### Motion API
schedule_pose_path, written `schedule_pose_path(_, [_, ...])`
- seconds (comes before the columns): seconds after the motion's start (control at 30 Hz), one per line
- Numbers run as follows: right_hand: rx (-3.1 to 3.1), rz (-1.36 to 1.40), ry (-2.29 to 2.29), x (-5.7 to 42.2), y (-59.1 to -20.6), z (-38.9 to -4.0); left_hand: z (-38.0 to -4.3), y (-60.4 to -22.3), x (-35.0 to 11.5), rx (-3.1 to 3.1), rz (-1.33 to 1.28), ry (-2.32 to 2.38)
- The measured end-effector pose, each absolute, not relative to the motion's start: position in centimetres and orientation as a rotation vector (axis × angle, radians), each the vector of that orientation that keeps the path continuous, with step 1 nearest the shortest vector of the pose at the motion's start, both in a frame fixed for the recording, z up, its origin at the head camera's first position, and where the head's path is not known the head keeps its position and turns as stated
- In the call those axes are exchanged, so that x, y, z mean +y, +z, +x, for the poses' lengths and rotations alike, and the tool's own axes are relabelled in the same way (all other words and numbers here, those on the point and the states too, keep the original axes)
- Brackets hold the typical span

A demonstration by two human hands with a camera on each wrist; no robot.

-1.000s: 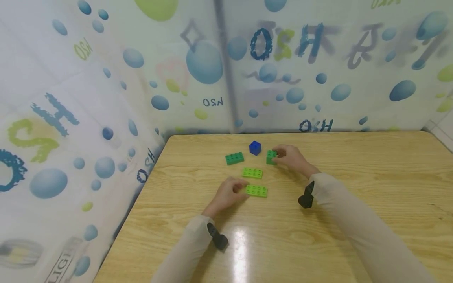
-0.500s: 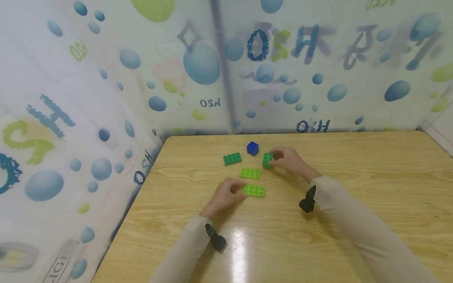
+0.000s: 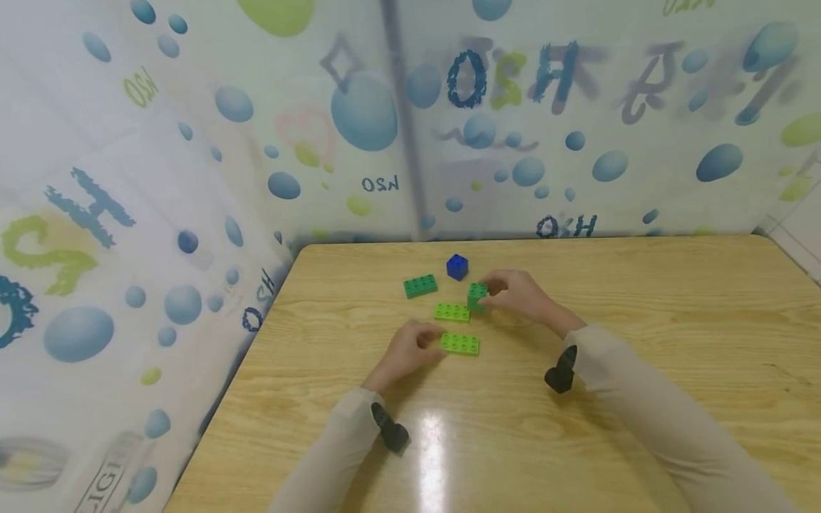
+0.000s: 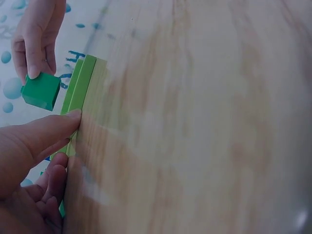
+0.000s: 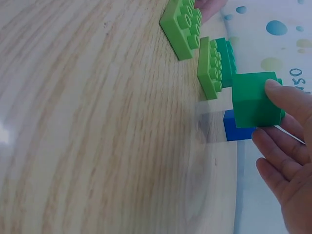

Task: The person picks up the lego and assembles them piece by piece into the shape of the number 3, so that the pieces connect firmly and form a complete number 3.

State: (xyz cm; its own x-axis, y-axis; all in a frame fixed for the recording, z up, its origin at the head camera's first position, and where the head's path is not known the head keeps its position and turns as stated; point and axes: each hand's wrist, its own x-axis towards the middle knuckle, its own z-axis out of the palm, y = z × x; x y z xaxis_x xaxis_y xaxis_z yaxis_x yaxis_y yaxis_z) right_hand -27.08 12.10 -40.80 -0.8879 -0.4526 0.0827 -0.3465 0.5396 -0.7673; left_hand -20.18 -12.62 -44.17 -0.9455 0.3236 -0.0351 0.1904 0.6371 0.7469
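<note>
Between thumb and fingers, my right hand [image 3: 521, 293] holds a square green toy building block [image 3: 477, 296]. In the right wrist view that block [image 5: 253, 100] appears raised off the table, studs facing the back wall. In the head view it overlaps the right end of a lime green brick [image 3: 452, 312] lying flat. Closer to me lies a second lime green brick [image 3: 460, 344]. My left hand [image 3: 409, 353] pinches its left end, thumb [image 4: 68, 122] on the near side in the left wrist view.
A dark green brick [image 3: 420, 286] and a blue block [image 3: 457, 267] lie farther back on the wooden table [image 3: 609, 285]. A wall covering [image 3: 513, 157] printed with drops rises behind the table's far edge, and another stands along the left side.
My right hand has carried the green block left and toward me, from right of the blue block to beside the farther lime green brick. My left hand stays at its brick.
</note>
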Motion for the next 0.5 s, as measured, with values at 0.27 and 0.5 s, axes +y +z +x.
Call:
schedule_pose_path(0.27, [2.641, -0.799, -1.254, 11.9, -40.5, -26.1, -20.2, -44.2, -12.6, 2.683, 0.418, 1.198])
schedule_pose_path(0.5, [2.638, -0.834, -1.233, 11.9, -40.6, -25.4, -20.3, -44.3, -12.7, 2.690, 0.430, 1.197])
